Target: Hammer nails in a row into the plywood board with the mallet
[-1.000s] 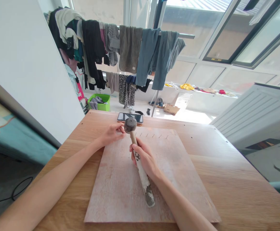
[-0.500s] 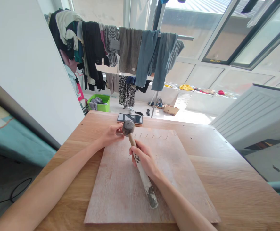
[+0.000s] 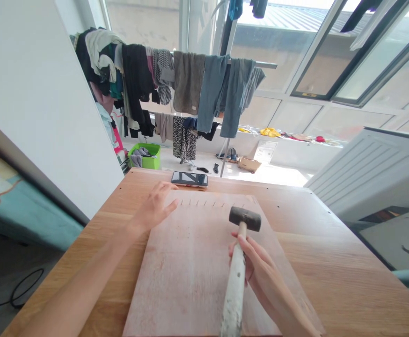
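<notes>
My right hand [image 3: 251,262] is wrapped round the pale, worn handle of a hammer [image 3: 245,218], whose dark head is raised over the right side of a wooden board [image 3: 190,276]. Near the board's far left corner is my left hand [image 3: 157,206], thumb and fingers apart and holding nothing. A row of several nails [image 3: 205,203] stands upright along the board's far edge, to the right of my left hand. The hammer head partly covers the right end of that row. Small dark marks show on the board's left part.
A phone [image 3: 189,179] lies on the wooden table [image 3: 334,252] just beyond the board. Behind the table are a drying rack hung with clothes [image 3: 186,84], a green basket [image 3: 151,157] and a cardboard box [image 3: 248,164]. A white cabinet panel [image 3: 50,103] stands at left.
The hammer has moved right and towards me, away from the row's left end. My left hand has let go near the leftmost nail, drawn back slightly left and opened.
</notes>
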